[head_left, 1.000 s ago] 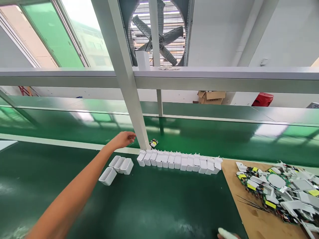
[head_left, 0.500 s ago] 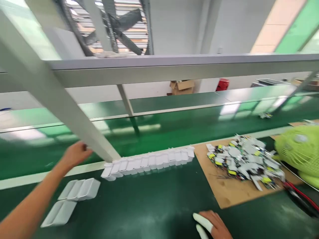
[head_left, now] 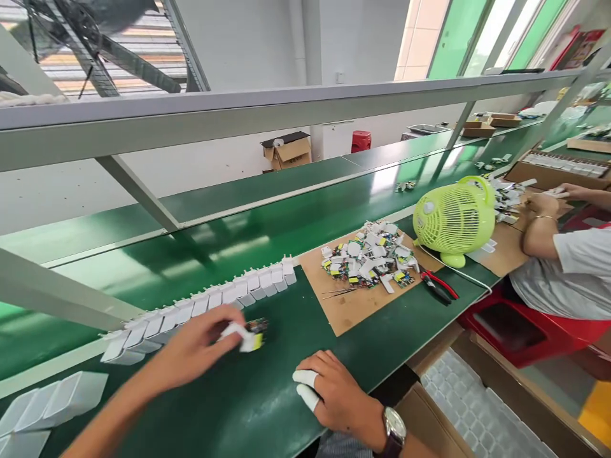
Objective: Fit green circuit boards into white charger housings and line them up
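My left hand (head_left: pixel 193 348) is closed in a pinch on a small circuit board with a white and yellow part (head_left: pixel 248 335), just above the green mat in front of a row of white plastic housings (head_left: pixel 205 303). My right hand (head_left: pixel 334 394) rests on the mat near the front edge, fingers curled, two fingertips in white cots, nothing visible in it. A watch sits on that wrist.
A brown board (head_left: pixel 353 302) carries a heap of circuit boards and white parts (head_left: pixel 367 257), with tweezers beside it. Red-handled cutters (head_left: pixel 439 286) and a lime-green fan (head_left: pixel 453 219) lie to the right. More white housings (head_left: pixel 52 401) lie far left. A seated co-worker (head_left: pixel 568 267) works at right.
The view has swung to the right. My left hand has come back from the far edge of the mat and now holds a small circuit board. My right hand shows more fully.
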Demonstrator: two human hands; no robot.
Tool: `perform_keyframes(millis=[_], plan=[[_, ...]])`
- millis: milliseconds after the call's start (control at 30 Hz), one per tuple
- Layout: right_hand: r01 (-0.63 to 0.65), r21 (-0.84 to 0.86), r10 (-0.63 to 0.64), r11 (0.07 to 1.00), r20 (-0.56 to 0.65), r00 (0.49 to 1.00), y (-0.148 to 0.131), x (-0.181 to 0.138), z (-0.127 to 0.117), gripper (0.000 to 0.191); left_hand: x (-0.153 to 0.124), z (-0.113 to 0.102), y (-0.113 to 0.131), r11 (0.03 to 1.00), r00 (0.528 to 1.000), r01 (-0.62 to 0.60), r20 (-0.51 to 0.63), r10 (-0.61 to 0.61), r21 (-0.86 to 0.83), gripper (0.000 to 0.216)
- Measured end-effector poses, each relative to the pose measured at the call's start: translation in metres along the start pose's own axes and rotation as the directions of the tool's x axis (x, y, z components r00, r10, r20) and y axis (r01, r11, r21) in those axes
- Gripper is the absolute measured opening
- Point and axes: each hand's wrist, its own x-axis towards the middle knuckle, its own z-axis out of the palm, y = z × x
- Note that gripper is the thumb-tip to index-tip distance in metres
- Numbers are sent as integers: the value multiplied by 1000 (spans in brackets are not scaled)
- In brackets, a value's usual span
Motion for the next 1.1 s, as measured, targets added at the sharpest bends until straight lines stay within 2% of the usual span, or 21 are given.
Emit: perform_keyframes(millis=[33,67,167,267,367,467,533,600,633,700,733,767,800,833,867,900,967,1000,1033,1067,1100], plan=[[22,-1,-22,1000,1,1000,0,-6,-2,25,25,25,15,996,991,-56,114,64,-69,27],[36,-1,-36,999,-3,999,0,-13,-4,26,49,48,30,989,981,-89,161,107,-116,27],[27,20,-26,999,-38,999,-1,-39,-16,29,108,102,67,973,958,-169,207,200,-157,30],[-43,65,50,997,-112,992,-2,-64,-32,30,137,127,84,963,949,-222,191,250,-155,35],[-83,87,97,993,-175,980,-4,-75,-44,33,135,125,81,956,954,-282,80,288,-86,39],[-26,146,48,989,-146,988,-15,-64,-43,33,107,100,63,968,966,-249,-77,247,-20,44],[70,227,-51,971,-88,995,-27,-47,-33,29,73,75,46,984,977,-168,-140,159,-54,43],[161,307,-169,938,2,986,-44,-30,-20,27,21,57,33,989,974,-84,-219,55,-122,38],[196,339,-230,920,64,971,-52,-25,-14,27,-12,55,30,984,960,-41,-280,-8,-171,35],[275,389,-374,879,208,904,-66,-26,-5,29,-86,72,36,957,889,29,-430,-156,-288,31],[327,410,-457,851,273,846,-70,-30,-1,31,-123,90,42,936,822,49,-518,-236,-350,30],[388,435,-544,813,325,774,-71,-32,4,33,-159,111,49,913,734,58,-602,-313,-404,30],[456,468,-634,757,361,684,-71,-33,12,36,-193,134,54,891,617,60,-685,-388,-451,30],[521,494,-711,696,378,593,-70,-29,26,40,-227,156,55,864,469,67,-749,-468,-499,30],[579,523,-779,626,394,487,-71,-20,46,44,-262,177,53,829,290,64,-784,-549,-556,31],[634,563,-847,531,384,368,-74,-9,73,46,-299,198,49,792,73,55,-789,-610,-608,32],[704,631,-934,324,330,135,-89,17,138,46,-376,247,45,731,-345,69,-704,-621,-679,34],[719,656,-958,229,284,46,-98,28,171,41,-410,277,48,693,-530,66,-614,-585,-718,34],[732,665,-966,148,255,-37,-106,37,200,37,-439,311,57,651,-683,49,-500,-532,-758,34],[752,654,-970,78,223,-94,-111,43,222,32,-459,350,70,605,-802,10,-368,-470,-796,34],[778,628,-972,11,191,-140,-112,47,239,27,-471,390,87,559,-884,-45,-227,-408,-828,33]])
